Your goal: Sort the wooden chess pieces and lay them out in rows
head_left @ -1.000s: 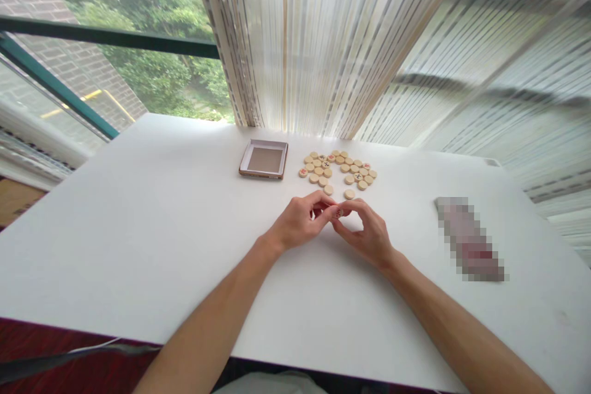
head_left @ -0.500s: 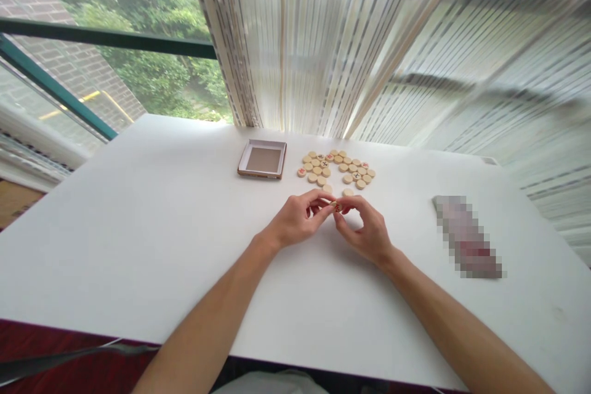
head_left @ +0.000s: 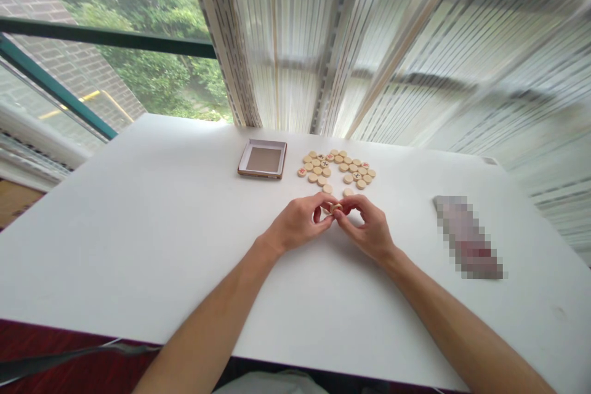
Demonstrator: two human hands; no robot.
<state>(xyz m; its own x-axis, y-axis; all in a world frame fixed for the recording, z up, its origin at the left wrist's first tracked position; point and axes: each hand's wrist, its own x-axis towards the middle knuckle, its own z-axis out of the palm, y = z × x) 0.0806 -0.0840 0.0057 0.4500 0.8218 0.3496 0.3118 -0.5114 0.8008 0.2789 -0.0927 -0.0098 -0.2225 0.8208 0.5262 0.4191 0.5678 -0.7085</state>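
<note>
My left hand (head_left: pixel 303 220) and my right hand (head_left: pixel 368 226) meet at their fingertips over the middle of the white table. Pinched between them is a small round wooden Chinese chess piece (head_left: pixel 337 207), largely covered by the fingers. Just beyond my hands lie two single pieces, one at the left (head_left: pixel 327 189) and a partly covered one at the right (head_left: pixel 348 193). Farther back, several more Chinese chess pieces (head_left: pixel 317 170) are spread in two loose clusters. Most show plain faces; a few show red or black characters.
An open shallow box (head_left: pixel 261 175) with a white inside stands left of the pieces. On the right lies a long pixelated object (head_left: pixel 468 237) that I cannot make out. A striped curtain (head_left: pixel 295 98) hangs along the table's far edge, beside an open window.
The piece between my fingertips has turned; its red-marked face showed before and is now mostly hidden. My hands stay in about the same place. The curtain has shifted.
</note>
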